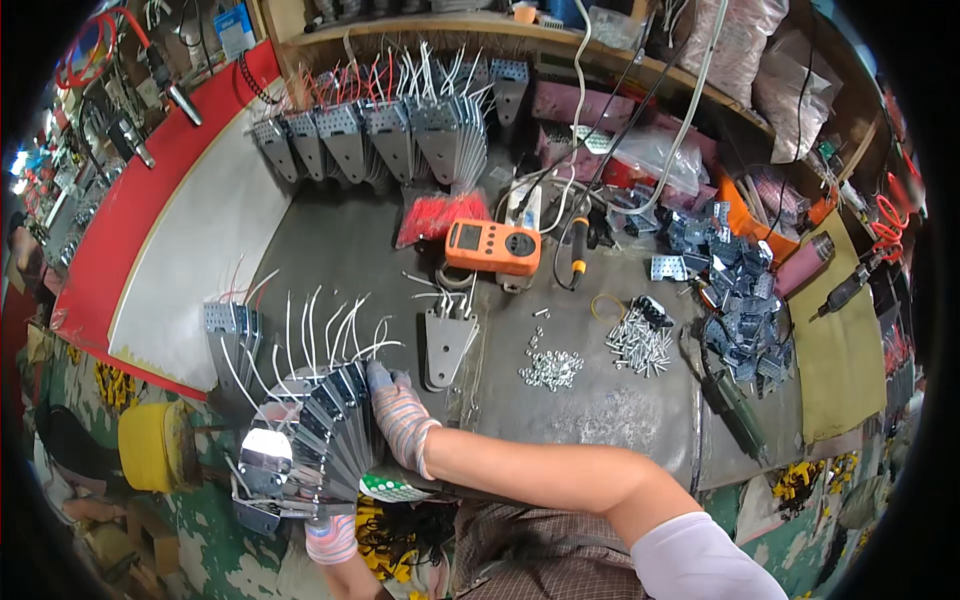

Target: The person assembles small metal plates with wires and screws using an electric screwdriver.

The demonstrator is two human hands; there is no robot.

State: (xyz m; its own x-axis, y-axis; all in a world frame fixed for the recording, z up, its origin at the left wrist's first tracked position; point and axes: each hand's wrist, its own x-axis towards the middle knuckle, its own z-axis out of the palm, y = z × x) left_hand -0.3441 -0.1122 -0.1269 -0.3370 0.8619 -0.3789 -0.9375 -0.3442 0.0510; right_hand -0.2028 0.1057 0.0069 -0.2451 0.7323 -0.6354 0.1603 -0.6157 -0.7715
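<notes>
White sleeve (700,562), right fingers (379,378) against brackets (338,425), orange meter (493,247), screws (640,346)

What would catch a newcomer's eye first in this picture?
Probably the fanned stack of grey metal brackets at the lower left, held between the left hand and the right hand. Next, the bright orange meter near the middle of the bench, then the heap of dark blue parts toward the right.

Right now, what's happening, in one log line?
striped-gloved left hand: holding curved grey metal bracket stack; striped-gloved right hand: same stack; wired grey tapered metal bracket: on dark table
</notes>
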